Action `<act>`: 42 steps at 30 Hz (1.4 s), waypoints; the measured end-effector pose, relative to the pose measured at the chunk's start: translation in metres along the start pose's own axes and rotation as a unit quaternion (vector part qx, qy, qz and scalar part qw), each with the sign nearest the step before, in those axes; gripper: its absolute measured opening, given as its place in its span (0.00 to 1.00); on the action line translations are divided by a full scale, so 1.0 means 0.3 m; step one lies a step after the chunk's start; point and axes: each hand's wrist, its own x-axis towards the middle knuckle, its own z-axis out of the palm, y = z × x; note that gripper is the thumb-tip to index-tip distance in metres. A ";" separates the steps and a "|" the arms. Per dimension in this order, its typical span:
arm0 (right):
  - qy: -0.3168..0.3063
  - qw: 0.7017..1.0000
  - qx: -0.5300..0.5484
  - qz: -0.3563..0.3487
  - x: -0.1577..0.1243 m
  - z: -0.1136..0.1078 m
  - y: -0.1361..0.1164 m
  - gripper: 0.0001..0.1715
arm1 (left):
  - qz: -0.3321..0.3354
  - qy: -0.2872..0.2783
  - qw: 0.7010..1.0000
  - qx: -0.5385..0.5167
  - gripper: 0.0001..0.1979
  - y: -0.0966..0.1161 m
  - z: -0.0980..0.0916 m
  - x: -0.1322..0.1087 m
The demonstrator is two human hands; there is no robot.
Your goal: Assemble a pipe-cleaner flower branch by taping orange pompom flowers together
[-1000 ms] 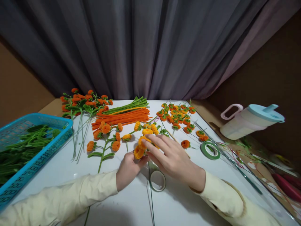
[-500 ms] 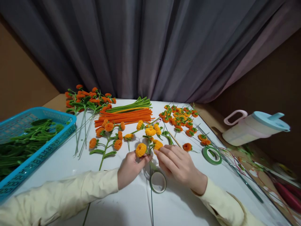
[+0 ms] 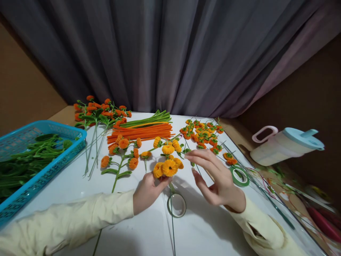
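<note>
My left hand [image 3: 149,192] pinches the stem of a spray of yellow pipe-cleaner flowers [image 3: 169,167]; the blooms cluster just above my fingertips. Its long thin stem runs down past a roll of floral tape [image 3: 177,205], from which a strip rises toward my fingers. My right hand [image 3: 217,179] is off to the right of the spray, fingers apart and nothing in them. Left of the blooms lies a finished-looking orange flower stem [image 3: 121,165] with green leaves. Beyond my right hand is a pile of small orange and yellow flower heads [image 3: 204,133].
Orange pipe cleaners [image 3: 141,133] and green pipe cleaners [image 3: 149,120] lie at the back beside a bunch of orange flowers [image 3: 98,111]. A blue basket [image 3: 81,137] of green pieces stands left. On the right are a green tape roll [image 3: 240,176] and a tilted cup [image 3: 282,145].
My right hand has let go of the yellow flowers and drawn back to the right, its fingers opening. The blooms have turned and bunched closer together. My left hand keeps its grip.
</note>
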 end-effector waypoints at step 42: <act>-0.111 0.990 0.030 0.086 0.076 -0.013 0.053 0.12 | 0.021 -0.089 0.993 -0.069 0.19 0.027 0.007 -0.014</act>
